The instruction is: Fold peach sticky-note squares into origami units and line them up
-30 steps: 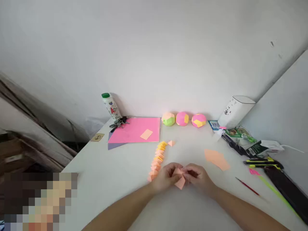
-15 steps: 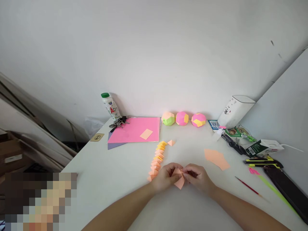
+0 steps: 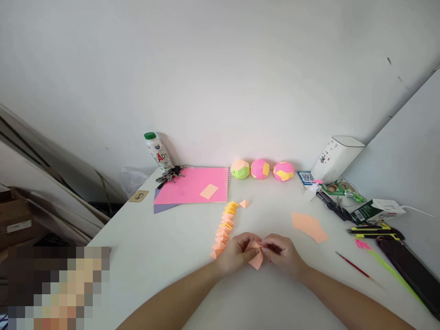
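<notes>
My left hand (image 3: 237,252) and my right hand (image 3: 283,252) meet over the white table (image 3: 165,247), both pinching one small folded orange paper piece (image 3: 256,260) between the fingertips. Its lower corner hangs below the fingers. Just left of my left hand runs a row of several folded orange and yellow paper units (image 3: 225,224). A lone folded orange unit (image 3: 244,204) lies beyond the row. Flat orange paper sheets (image 3: 309,226) lie to the right of my right hand.
At the back stand three paper balls (image 3: 261,169), a pink notebook (image 3: 194,185) with an orange slip, keys (image 3: 168,174), a green-capped bottle (image 3: 156,151) and a white box (image 3: 335,158). Pens, a cutter (image 3: 374,231) and packets crowd the right edge.
Barely anything differs; my fingers shift slightly on the orange paper piece, and the hands stay in the same place.
</notes>
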Demonstrator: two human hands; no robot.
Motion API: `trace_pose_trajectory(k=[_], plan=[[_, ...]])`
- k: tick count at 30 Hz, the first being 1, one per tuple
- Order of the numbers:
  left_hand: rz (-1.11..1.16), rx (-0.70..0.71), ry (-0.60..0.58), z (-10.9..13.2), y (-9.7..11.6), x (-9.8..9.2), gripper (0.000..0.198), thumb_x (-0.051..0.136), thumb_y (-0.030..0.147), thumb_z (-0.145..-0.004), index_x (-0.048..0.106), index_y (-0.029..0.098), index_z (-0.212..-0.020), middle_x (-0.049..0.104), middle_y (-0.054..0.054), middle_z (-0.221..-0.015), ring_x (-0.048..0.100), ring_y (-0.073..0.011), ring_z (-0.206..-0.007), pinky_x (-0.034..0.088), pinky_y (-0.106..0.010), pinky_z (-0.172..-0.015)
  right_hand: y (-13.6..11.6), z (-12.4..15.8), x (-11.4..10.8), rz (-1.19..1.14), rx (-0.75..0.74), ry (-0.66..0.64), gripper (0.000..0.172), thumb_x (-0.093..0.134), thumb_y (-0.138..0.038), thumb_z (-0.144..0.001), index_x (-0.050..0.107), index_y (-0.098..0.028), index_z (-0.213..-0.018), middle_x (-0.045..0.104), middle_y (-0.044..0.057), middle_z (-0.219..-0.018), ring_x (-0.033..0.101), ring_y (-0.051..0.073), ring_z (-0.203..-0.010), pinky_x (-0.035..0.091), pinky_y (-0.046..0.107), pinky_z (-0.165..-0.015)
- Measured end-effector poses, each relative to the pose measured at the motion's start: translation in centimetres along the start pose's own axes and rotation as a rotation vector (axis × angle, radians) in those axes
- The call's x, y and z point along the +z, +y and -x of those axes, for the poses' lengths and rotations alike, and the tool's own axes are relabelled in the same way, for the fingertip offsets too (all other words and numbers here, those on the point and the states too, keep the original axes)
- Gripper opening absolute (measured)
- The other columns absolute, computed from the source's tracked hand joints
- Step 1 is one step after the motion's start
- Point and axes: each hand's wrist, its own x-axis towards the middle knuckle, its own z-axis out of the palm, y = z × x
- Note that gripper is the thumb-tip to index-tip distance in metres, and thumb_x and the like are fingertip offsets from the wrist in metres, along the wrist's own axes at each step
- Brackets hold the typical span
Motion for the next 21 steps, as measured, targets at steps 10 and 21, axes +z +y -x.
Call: trace_pose_trajectory(k=[10, 21], plan=[[-0.002, 0.008, 0.069, -0.3, -0.9, -0.2, 0.031, 0.07, 0.036, -0.072, 0.06, 0.017, -0.095, 0.059, 0.0, -0.077, 0.055, -0.0133, -0.072, 0.042, -0.027, -0.068, 0.2, 0.2, 0.3, 0.046, -0.058, 0.011, 0.011, 0.055, -0.02, -0.082, 0.066, -0.018, -0.083, 0.064, 0.003, -0.07, 0.059, 0.014, -0.056, 0.047, 0.025, -0.053], [-0.096, 0.059, 0.116, -0.3, -1.0, 0.1, 0.027, 0.066, 0.036, -0.076, 0.059, 0.019, -0.095, 0.055, -0.001, -0.076, 0.054, -0.0139, -0.071, 0.043, -0.027, -0.064, -0.7, 0.3, 0.5, 0.153, -0.092, 0.0, 0.014, 0.054, -0.027, -0.085, 0.066, -0.019, -0.086, 0.067, 0.005, -0.072, 0.058, 0.015, -0.059, 0.047, 0.026, -0.054]])
